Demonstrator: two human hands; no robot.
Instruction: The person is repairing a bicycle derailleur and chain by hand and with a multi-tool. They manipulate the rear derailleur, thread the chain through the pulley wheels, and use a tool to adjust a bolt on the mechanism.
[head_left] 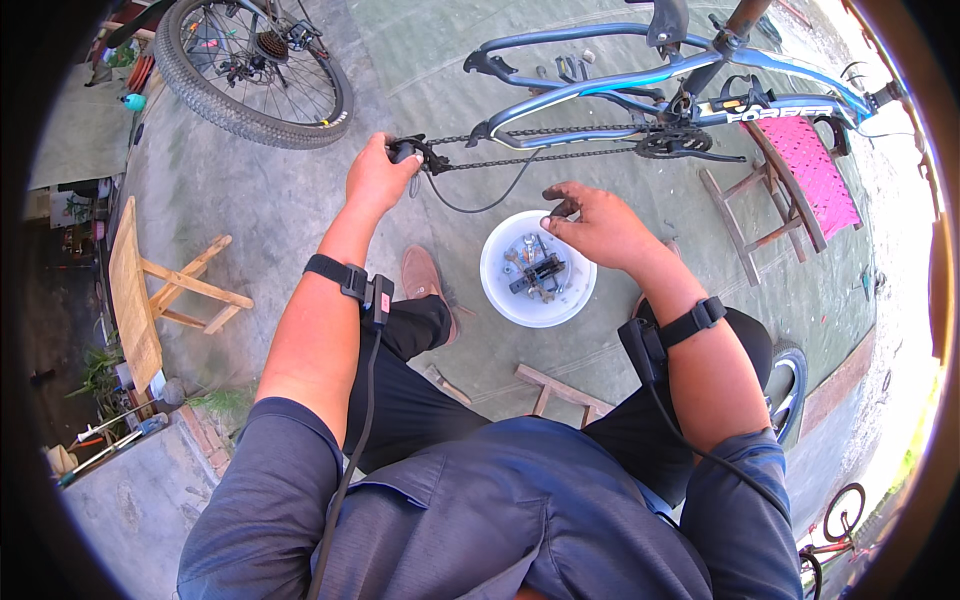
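Observation:
My left hand (378,172) is closed on a black rear derailleur (428,155), held off the end of the bicycle frame (600,88). The chain (570,155) runs from the derailleur to the crankset (672,144), and a thin black cable (475,210) loops below it. Over the rim of a white bucket (490,285), my right hand (590,222) is half curled. Its thumb and fingers are apart, the tips dark with grease, and I see nothing held in them. Several metal parts and tools (540,272) lie inside the bucket.
A wheel with a cassette (270,45) lies at the upper left. Wooden stools stand around: one on the left (140,290), a pink-topped one (800,175) by the frame on the right. Part of a wooden piece (545,385) shows between my legs, and another tyre (790,390) beside my right leg.

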